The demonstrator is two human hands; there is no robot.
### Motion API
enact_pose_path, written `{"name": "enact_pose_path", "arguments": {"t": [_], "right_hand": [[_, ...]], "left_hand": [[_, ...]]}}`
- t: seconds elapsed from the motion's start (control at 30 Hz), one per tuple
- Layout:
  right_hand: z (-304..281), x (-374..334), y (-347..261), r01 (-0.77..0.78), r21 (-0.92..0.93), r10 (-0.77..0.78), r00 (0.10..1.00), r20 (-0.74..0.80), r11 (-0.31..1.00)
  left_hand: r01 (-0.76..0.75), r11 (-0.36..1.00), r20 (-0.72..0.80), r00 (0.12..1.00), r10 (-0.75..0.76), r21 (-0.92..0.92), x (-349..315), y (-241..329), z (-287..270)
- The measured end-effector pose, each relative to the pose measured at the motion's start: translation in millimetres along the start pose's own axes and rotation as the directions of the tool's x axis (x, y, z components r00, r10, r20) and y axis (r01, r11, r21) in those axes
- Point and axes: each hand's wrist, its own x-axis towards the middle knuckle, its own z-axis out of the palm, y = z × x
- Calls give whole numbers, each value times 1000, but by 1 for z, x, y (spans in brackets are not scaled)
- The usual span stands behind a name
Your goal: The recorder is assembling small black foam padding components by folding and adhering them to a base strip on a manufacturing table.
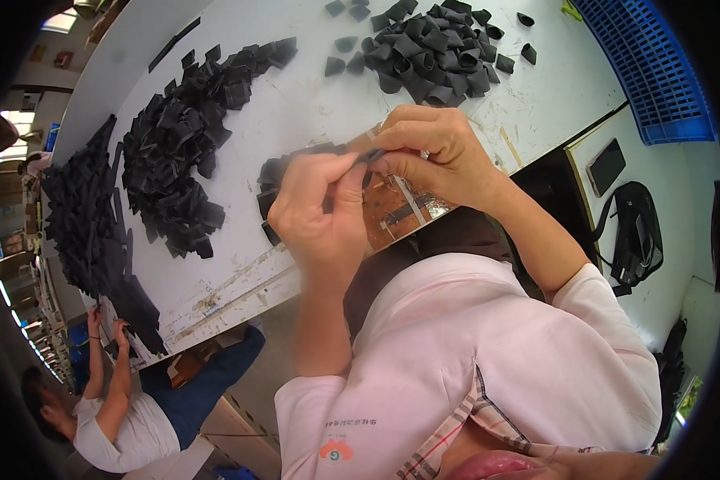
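Note:
Between my two hands is a small black fabric piece (370,157), pinched at its edges by the fingertips. My left hand (322,204) closes thumb and forefinger on its left end. The fingers of my right hand (440,152) are bent over the other end. Much of the piece is hidden by the fingers. Just left of my left hand sits a small group of black fabric pieces (270,180), partly covered by the hand. Below both hands, at the table's near edge, lies a brown board (388,220) with worn tape on it.
On the white table (296,88) lie a heap of looped black pieces (432,52), a long pile of flat black pieces (172,144) and black strips (88,208). A blue basket (652,72), phone (606,167) and black mesh bag (636,232) are at right. A co-worker (128,416) handles strips at lower left.

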Motion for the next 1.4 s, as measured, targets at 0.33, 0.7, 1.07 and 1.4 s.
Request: {"name": "enact_pose_path", "arguments": {"t": [0.33,0.7,1.07,1.4], "right_hand": [[-4,3,-14,66,-301,-44,996,82,951],[9,-5,-3,180,-339,-197,980,-16,923],[-25,16,-8,-204,347,199,979,51,915],[-22,-54,30,-614,706,764,625,161,353]], "left_hand": [[187,905,-46,974,-221,-382,-12,-21,7],[80,981,-38,995,-88,-177,-13,-15,6],[318,903,-34,939,-342,-289,-18,-78,11],[-86,638,361,878,-314,765,-18,-111,46]]}}
